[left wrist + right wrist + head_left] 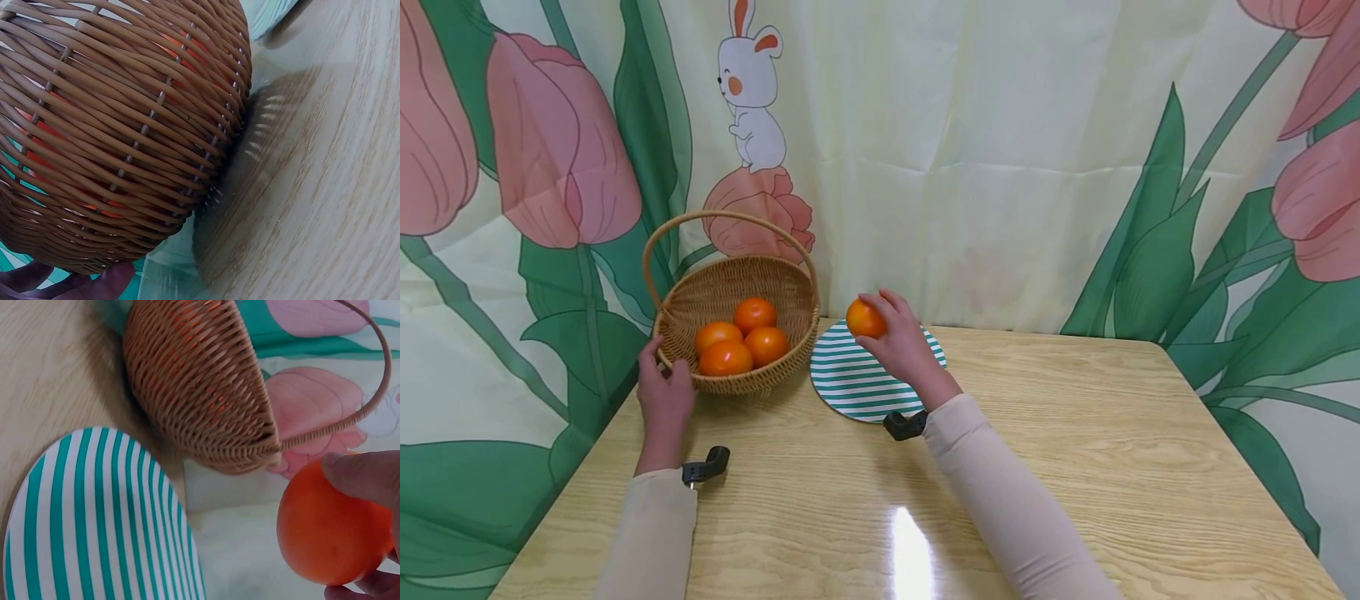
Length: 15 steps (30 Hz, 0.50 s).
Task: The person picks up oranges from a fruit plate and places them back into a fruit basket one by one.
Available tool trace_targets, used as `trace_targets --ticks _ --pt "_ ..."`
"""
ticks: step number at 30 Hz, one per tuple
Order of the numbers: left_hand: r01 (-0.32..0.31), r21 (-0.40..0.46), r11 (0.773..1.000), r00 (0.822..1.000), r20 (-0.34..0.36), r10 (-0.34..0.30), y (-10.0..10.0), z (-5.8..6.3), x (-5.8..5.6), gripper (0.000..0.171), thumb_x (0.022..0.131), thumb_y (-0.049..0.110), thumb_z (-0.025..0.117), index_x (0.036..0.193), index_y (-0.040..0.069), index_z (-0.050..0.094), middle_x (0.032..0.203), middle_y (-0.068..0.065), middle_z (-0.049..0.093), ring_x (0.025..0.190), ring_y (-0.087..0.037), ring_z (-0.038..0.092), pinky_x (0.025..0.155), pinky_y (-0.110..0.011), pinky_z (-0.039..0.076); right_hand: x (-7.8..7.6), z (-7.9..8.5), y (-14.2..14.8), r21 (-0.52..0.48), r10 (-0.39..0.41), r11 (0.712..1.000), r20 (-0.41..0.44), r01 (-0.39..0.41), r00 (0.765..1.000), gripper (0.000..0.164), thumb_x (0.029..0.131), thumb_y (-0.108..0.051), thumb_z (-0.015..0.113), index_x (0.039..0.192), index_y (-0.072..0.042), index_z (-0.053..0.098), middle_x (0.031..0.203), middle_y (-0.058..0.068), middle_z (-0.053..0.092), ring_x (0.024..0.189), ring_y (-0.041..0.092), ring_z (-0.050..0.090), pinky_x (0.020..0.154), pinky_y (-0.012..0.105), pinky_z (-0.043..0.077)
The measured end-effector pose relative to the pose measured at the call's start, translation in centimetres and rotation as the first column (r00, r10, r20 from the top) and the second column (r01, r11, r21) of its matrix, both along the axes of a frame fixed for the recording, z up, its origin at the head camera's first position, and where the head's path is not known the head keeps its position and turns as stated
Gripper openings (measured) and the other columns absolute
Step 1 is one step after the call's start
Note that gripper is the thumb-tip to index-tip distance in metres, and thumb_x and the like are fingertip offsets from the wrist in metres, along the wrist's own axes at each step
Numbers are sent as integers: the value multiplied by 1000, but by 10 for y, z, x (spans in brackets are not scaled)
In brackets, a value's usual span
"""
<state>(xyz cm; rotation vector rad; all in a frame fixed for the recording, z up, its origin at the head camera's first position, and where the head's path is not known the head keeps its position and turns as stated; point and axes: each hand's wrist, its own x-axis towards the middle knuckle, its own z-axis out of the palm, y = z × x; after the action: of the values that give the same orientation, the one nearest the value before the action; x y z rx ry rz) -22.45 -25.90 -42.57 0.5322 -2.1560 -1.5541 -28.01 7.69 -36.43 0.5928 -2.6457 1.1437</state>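
Observation:
A round, smooth orange [866, 317] is pinched between the thumb and fingers of my right hand [901, 340], above the green-and-white striped round mat [857, 379]. The right wrist view gives a close look at this orange [331, 522], with the thumb over its upper side and fingertips beneath. My left hand [664, 392] grips the left rim of a brown wicker basket [756, 385], which has a tall arched handle. Several more oranges [727, 357] lie in the basket. From the left wrist, the woven wall [125, 125] shows bits of orange through its gaps.
The basket stands at the back left of the light wood table [1075, 433], just left of the mat. Close behind the table hangs a curtain [1000, 208] printed with tulips and a rabbit. Each wrist wears a black camera mount [904, 425].

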Motion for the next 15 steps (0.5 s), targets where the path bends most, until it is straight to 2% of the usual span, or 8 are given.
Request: trace_targets --ticks 7,15 --pt "-1 1 1000 1000 -15 1 2 0 0 57 95 24 34 151 26 24 157 -9 28 127 -30 44 100 -49 42 2 8 -5 11 32 999 -43 -32 999 59 88 -23 72 141 -24 46 152 10 32 126 36 49 98 44 50" --pt "-4 -15 1000 1000 -8 4 2 2 1 57 96 24 34 152 27 23 156 -10 29 125 -30 46 97 -46 44 5 15 -16 3 56 998 -62 -56 997 59 87 -24 72 141 -25 47 152 11 33 129 34 46 100 43 49"
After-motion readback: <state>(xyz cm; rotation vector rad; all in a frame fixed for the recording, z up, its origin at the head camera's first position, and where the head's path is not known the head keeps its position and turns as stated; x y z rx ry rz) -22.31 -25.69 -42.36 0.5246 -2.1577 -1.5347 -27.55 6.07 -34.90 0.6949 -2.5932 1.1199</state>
